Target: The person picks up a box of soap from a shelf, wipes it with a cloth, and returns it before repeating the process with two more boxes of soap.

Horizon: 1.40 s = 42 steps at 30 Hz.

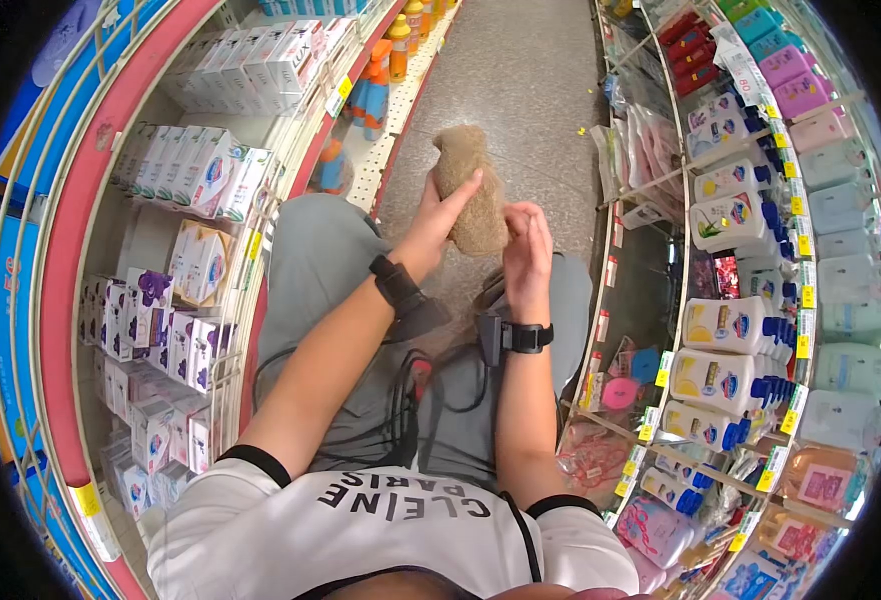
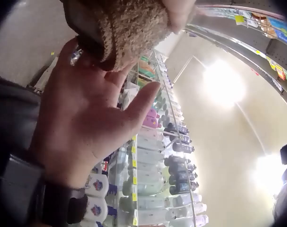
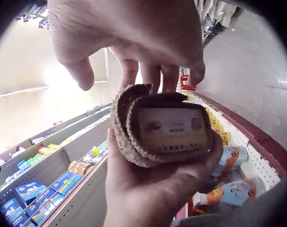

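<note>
A roll of rough brown cloth point(image 1: 469, 205) is held up over the lap in the head view. The right wrist view shows its end, where a box-like item with a printed face point(image 3: 172, 130) sits inside the wrapped layers. My left hand point(image 1: 435, 222) grips the roll from the side, thumb along its top. In the right wrist view, the left hand point(image 3: 157, 189) cradles it from below. My right hand point(image 1: 529, 252) is at the roll's other side, fingers slightly bent. Seen from the left wrist, the right hand's point(image 2: 86, 109) fingertips are at the roll's end, with the thumb apart.
Boxed soaps point(image 1: 206, 175) fill the left shelf, with orange and blue bottles point(image 1: 371, 90) low beyond. White pump bottles point(image 1: 726, 365) line the right shelf. Grey aisle floor point(image 1: 521, 70) runs ahead between them. Dark cables point(image 1: 396, 400) lie across the grey trousers.
</note>
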Motion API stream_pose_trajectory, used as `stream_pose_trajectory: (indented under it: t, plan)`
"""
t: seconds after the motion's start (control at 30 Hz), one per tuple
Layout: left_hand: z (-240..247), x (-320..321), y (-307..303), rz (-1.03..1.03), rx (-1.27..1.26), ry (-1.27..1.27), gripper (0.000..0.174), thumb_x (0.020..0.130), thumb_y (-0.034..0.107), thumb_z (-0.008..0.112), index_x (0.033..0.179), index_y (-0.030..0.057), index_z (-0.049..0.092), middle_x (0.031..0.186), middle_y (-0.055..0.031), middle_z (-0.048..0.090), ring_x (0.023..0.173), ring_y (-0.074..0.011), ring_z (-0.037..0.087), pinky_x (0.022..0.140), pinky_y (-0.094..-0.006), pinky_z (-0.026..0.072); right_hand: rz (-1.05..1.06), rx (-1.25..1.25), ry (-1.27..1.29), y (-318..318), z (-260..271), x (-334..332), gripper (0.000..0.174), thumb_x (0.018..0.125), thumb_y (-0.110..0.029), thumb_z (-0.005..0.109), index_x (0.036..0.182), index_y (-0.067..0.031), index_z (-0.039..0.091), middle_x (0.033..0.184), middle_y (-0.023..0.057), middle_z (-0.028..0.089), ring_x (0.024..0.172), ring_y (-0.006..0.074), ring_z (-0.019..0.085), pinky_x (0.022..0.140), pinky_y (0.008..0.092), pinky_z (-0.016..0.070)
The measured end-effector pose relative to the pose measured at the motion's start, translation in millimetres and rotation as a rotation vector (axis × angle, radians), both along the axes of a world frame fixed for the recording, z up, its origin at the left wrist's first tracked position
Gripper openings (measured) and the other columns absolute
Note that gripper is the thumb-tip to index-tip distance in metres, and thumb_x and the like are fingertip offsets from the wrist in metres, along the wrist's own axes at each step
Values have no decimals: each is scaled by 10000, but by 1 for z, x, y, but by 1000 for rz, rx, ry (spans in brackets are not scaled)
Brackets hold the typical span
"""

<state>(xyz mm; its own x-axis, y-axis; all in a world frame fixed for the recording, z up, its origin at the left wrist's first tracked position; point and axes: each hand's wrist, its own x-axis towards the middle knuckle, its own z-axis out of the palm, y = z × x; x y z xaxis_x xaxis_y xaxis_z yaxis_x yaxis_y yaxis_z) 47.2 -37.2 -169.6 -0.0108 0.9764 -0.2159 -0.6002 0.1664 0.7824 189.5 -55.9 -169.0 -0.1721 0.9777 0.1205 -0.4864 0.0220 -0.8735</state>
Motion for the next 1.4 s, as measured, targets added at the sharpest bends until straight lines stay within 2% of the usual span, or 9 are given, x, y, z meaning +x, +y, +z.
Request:
stream_pose_trajectory:
  t: [0.17,0.23,0.4,0.7,0.8,0.93,1.1,1.13,1.4]
  plan:
    - [-50,-12,15,-353,8,-565,497,906,443,490,1221,61,458,1093,-66,553,1057,-163,524,862,-346,461,233,266,-287,-24,54,-6,454,906,-327,483,1226,-13,411,1176,145,563,1143,221,490,1014,348,285]
    - [-18,-4,-5,-234,331,-34,518,939,436,391,1283,48,395,1191,-148,516,1081,-228,529,909,-364,457,399,277,-375,-33,74,-14,468,905,-340,482,1216,3,420,1159,181,577,1147,242,501,1013,354,294]
    - [-34,-6,-7,-393,330,-710,487,961,378,353,1321,50,351,1271,-182,465,1105,-288,520,942,-417,452,-469,665,-844,-25,64,-23,352,717,-22,696,1047,2,576,1030,147,632,1036,277,564,918,379,417]
    - [-50,1,-1,-240,48,-821,524,948,385,387,1359,71,303,1334,-187,401,1155,-326,476,963,-436,434,-482,579,-929,-18,42,-28,304,688,-52,714,980,-12,641,996,146,651,1000,282,601,896,351,450]
    - [-48,-1,-1,-330,206,-735,551,943,395,396,1379,81,272,1360,-189,369,1190,-338,443,976,-437,422,-371,876,-1065,-25,56,-32,284,707,-33,688,985,-1,643,983,149,658,980,271,618,862,319,471]
    - [-12,-17,-13,-366,245,-696,575,944,430,365,1403,104,248,1390,-199,324,1235,-358,396,1008,-460,380,244,443,-412,-54,90,-43,258,705,-39,676,958,3,642,1014,154,649,1021,274,595,914,354,432]
    - [-19,-19,-21,-356,228,-1294,570,952,442,306,1418,125,219,1421,-164,292,1288,-336,329,1056,-472,306,-459,568,-917,-33,79,-48,320,707,-60,700,1012,11,635,1121,176,609,1108,310,552,956,368,405]
    - [-6,-18,-27,-172,121,-793,619,894,455,451,1375,91,313,1367,-146,387,1239,-295,400,1030,-443,331,-454,536,-906,-29,69,-47,329,708,-63,704,1021,9,636,1119,179,610,1113,322,547,963,369,400]
    - [-14,-22,-23,-29,409,334,632,809,426,571,1306,74,401,1282,-130,469,1171,-280,449,998,-416,349,-562,105,-577,-16,42,-25,232,846,-79,618,1035,55,616,933,125,665,842,148,612,767,283,482]
